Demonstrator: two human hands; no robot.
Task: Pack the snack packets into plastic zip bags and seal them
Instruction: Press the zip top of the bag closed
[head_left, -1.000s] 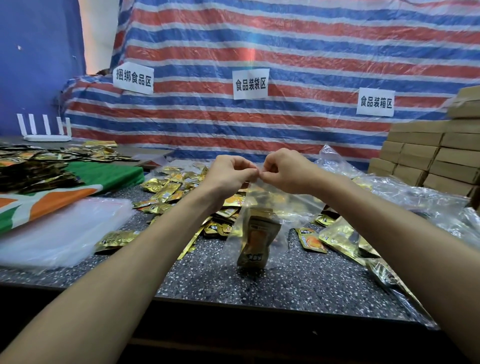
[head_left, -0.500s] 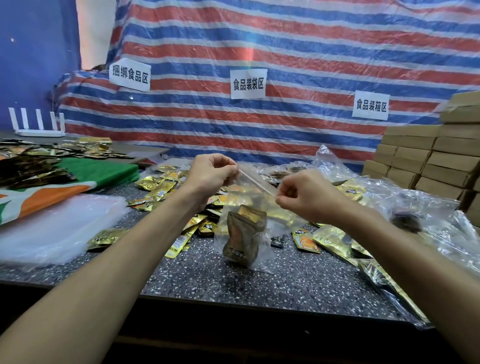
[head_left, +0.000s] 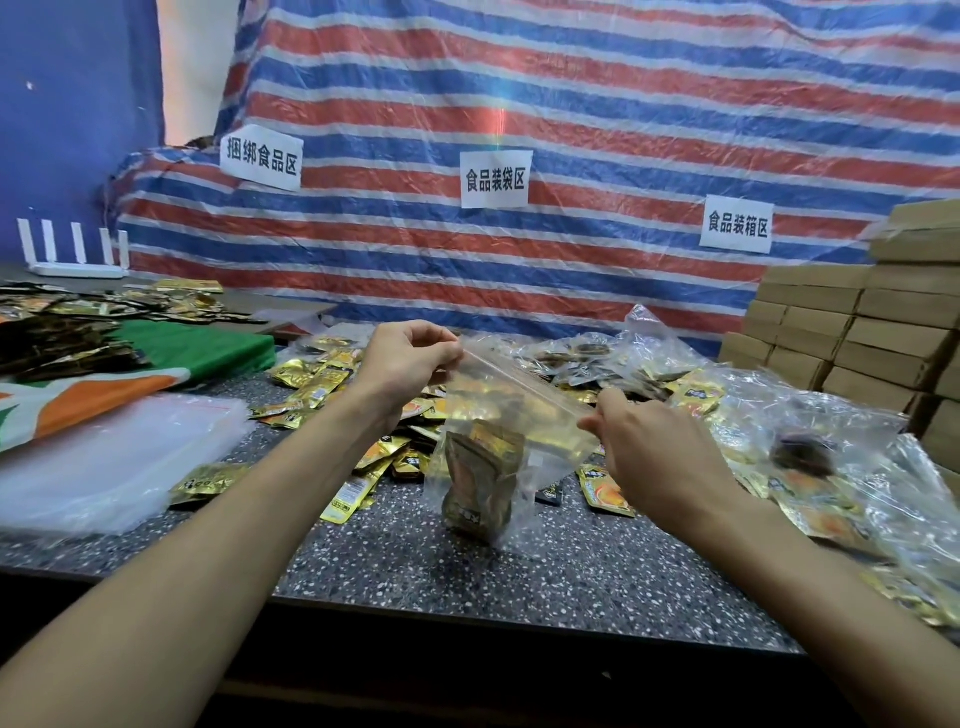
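A clear plastic zip bag (head_left: 540, 426) hangs above the speckled table (head_left: 467, 566) with gold snack packets (head_left: 483, 483) bunched at its bottom. My left hand (head_left: 408, 358) pinches the left end of the bag's zip strip. My right hand (head_left: 654, 452) pinches the right end, lower and nearer to me, so the strip slants down to the right. Loose gold snack packets (head_left: 332, 379) lie scattered on the table behind the bag.
A stack of empty clear bags (head_left: 109, 462) lies at the left beside a green and orange cloth (head_left: 156, 364). Filled plastic bags (head_left: 810, 457) are heaped at the right. Cardboard boxes (head_left: 852, 332) are stacked at the far right. A striped tarp (head_left: 571, 130) hangs behind.
My hands were together at the middle of the zip strip; they have moved apart along it, the left staying high, the right sliding down to the right end.
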